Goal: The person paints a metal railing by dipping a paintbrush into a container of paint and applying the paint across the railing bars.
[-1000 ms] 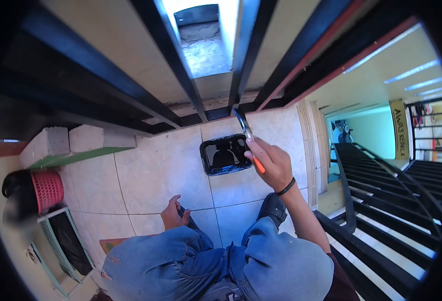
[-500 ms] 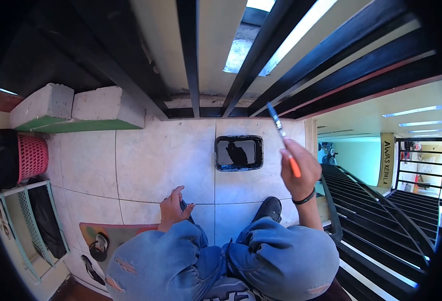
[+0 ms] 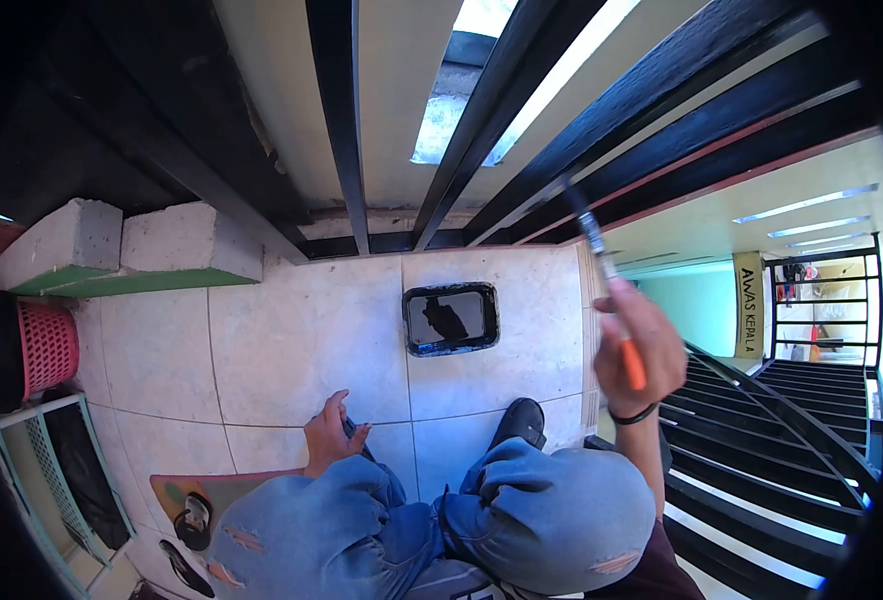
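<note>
My right hand (image 3: pixel 643 350) is closed round the orange handle of a paintbrush (image 3: pixel 593 236). Its dark bristles point up at the black metal railing bars (image 3: pixel 551 150); whether they touch, I cannot tell. On the tiles between my hands sits a black tub (image 3: pixel 409 325) of glossy dark paint, with smears along its rim. My left hand (image 3: pixel 333 436) hangs by my left knee, fingers apart, holding nothing.
Black stair railings and treads (image 3: pixel 761 440) run down at my right. To the left are concrete blocks (image 3: pixel 176 245), a pink basket (image 3: pixel 49 345) and a pale green rack (image 3: pixel 56 465). A sandal (image 3: pixel 194 515) lies on a mat (image 3: pixel 236 487).
My right hand has moved right and slightly down with the paintbrush. The view has shifted, so the tub and blocks appear lower and further left. My left hand stays by the knee.
</note>
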